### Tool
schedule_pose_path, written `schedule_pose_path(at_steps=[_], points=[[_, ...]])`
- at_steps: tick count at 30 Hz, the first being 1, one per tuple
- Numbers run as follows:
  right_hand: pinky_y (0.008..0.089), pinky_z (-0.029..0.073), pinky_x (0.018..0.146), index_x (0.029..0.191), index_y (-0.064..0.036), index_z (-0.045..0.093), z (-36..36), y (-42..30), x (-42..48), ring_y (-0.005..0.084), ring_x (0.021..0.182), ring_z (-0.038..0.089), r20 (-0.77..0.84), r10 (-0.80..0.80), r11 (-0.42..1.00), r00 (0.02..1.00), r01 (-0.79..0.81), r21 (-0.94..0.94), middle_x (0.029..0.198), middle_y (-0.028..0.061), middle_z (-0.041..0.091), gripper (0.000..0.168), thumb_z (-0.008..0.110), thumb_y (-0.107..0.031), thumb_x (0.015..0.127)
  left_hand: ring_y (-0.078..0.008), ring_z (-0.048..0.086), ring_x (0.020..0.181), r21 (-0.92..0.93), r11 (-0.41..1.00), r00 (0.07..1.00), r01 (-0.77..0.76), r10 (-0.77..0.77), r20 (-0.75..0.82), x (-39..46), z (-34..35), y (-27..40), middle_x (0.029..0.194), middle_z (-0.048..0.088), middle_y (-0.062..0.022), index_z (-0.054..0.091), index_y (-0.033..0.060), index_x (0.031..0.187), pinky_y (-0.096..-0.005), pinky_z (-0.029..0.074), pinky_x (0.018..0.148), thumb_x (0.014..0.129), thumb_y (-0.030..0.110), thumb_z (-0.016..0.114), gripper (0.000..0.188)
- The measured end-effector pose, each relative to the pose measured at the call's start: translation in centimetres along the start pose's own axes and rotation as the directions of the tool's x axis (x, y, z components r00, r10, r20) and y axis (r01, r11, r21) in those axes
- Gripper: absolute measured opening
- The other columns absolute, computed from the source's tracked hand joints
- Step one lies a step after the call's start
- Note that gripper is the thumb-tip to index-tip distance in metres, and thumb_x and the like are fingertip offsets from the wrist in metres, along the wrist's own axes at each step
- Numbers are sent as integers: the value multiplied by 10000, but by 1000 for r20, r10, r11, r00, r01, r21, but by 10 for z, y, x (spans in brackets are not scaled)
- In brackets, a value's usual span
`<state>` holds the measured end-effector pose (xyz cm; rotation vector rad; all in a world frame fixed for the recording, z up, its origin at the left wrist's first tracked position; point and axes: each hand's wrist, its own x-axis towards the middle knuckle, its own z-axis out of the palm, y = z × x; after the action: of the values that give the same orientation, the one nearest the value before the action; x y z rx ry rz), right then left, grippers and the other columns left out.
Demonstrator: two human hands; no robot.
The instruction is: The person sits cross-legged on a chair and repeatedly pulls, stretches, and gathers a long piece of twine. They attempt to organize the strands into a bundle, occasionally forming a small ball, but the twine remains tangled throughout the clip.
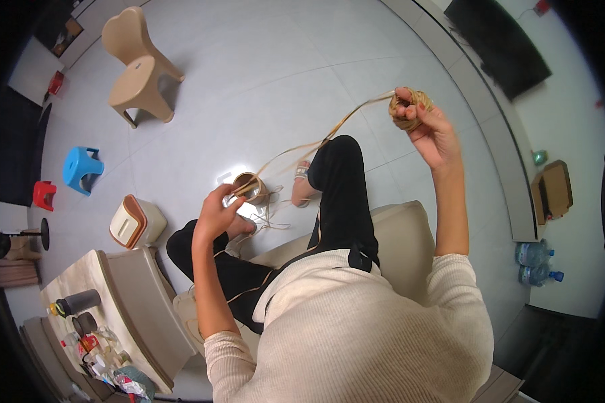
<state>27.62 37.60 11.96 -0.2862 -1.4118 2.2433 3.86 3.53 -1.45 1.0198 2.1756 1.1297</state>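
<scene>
My right hand [428, 121], raised at the upper right, grips a small round piece woven from tan strands [408, 108]. From it, long straw-coloured strands [350, 117] stretch down and left to my left hand [219, 209], whose fingers pinch them. Just past those fingers, a brown cylindrical container [254, 189] stands on the floor between my feet. Loose strands [268, 216] trail on the floor beside it, and another strand [249, 290] lies over my black trousers.
A beige plastic chair [136, 85] and a blue stool [80, 166] stand on the tiled floor. To my left are a white bin [151, 221] and a table [93, 272] crowded with a dark bottle [83, 302] and small items. Water bottles [532, 254] sit far right.
</scene>
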Motion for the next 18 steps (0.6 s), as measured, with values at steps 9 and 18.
schedule_pose_path(at_steps=[9, 18], points=[[361, 480, 870, 1119, 73, 552, 52, 53, -18, 240, 935, 635, 298, 225, 971, 927, -238, 7, 909, 128, 673, 426, 677, -194, 811, -222, 430, 1211, -370, 795, 844, -481, 534, 49, 44, 51, 158, 1315, 442, -126, 366, 83, 1378, -322, 388, 960, 784, 71, 620, 647], [349, 478, 782, 1059, 48, 597, 53, 79, -40, 212, 796, 642, 434, 246, 938, 867, -325, 117, 682, 76, 645, 436, 752, -210, 743, -13, 252, 528, -745, 663, 897, 73, 284, 340, 59, 23, 135, 595, 392, 96, 565, 79, 711, -198, 186, 472, 901, 351, 570, 332]])
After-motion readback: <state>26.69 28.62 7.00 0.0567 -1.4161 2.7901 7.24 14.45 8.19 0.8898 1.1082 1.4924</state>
